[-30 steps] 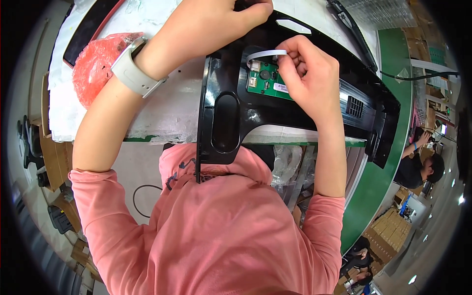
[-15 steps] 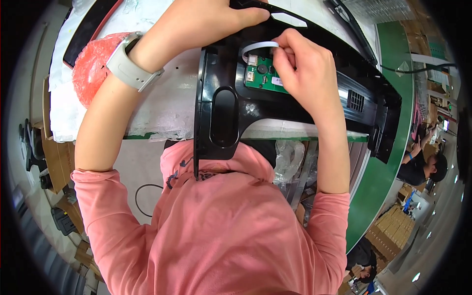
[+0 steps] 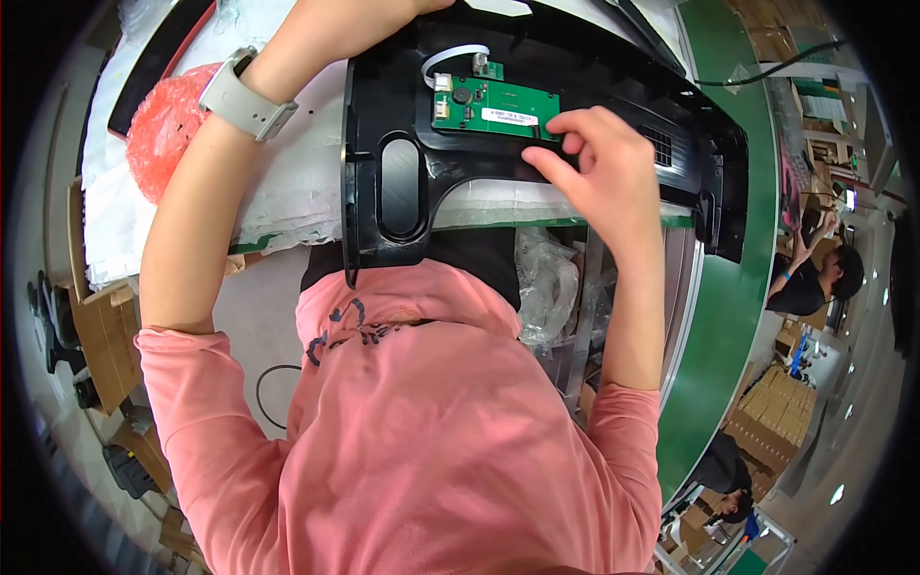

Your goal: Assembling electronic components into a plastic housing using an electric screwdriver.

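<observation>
A long black plastic housing (image 3: 594, 81) lies on the bench, with one end hanging over its near edge. Fixed inside it is a green circuit board (image 3: 517, 100) with a white label. A white cable (image 3: 443, 59) arches from a connector at the board's left end to a small green board (image 3: 492, 70) just behind. My right hand (image 3: 613, 168) is open, thumb and index finger apart at the larger board's right end, holding nothing. My left hand (image 3: 359, 21), below a wristwatch strap, reaches the housing's far left side; the upper picture edge cuts off its fingers.
Red bubble wrap (image 3: 171, 129) sits left of my left forearm, near a black, red-edged panel (image 3: 158, 72). White foam sheeting (image 3: 297, 168) covers the bench. A black cable (image 3: 776, 69) crosses the green surface (image 3: 733, 278) at right. Two other people are farther off at right.
My right hand has let go of the white cable and drawn back toward me, its fingers parting. The small green board has come into sight. The housing sits farther left and higher in view.
</observation>
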The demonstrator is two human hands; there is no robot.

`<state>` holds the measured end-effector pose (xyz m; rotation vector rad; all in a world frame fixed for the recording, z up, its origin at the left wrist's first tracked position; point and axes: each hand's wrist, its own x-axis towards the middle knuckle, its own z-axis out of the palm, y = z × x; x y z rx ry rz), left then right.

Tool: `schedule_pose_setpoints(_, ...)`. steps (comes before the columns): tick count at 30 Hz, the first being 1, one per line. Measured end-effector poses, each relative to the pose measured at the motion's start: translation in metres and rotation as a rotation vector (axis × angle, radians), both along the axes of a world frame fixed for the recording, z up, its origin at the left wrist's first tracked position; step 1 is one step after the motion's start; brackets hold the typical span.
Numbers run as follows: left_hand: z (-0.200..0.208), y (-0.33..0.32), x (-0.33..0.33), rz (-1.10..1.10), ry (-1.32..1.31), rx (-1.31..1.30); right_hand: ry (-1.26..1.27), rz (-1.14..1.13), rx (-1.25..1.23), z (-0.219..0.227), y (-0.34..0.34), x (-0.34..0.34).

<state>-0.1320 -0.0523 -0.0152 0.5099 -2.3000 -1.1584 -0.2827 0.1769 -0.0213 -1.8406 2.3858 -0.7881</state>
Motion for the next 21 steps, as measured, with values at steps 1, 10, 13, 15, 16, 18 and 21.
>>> schedule_pose_setpoints(1, 0.0, 0.001, -0.001, -0.005, 0.004, -0.006, 0.052, 0.012, -0.019, -0.006, 0.001, 0.002)
schedule_pose_setpoints(10, 0.004, 0.007, -0.003, 0.023, 0.05, -0.145, 0.32, 0.148, -0.076, -0.001, 0.013, 0.024)
schedule_pose_setpoints(13, 0.006, 0.008, -0.003, 0.061, 0.026, -0.157, 0.335, 0.247, 0.009, 0.026, 0.05, 0.062)
schedule_pose_setpoints(15, 0.007, 0.008, -0.003, 0.08, 0.033, -0.175, 0.329, 0.317, 0.015, 0.029, 0.07, 0.073)
schedule_pose_setpoints(16, 0.007, 0.008, -0.005, 0.089, 0.037, -0.186, 0.302, 0.296, 0.046, 0.023, 0.077, 0.075)
schedule_pose_setpoints(18, 0.008, 0.007, -0.005, 0.068, 0.031, -0.205, 0.247, 0.258, 0.105, 0.017, 0.082, 0.077)
schedule_pose_setpoints(21, 0.009, 0.006, -0.003, 0.038, 0.023, -0.247, 0.105, 0.328, 0.134, 0.038, 0.086, 0.058)
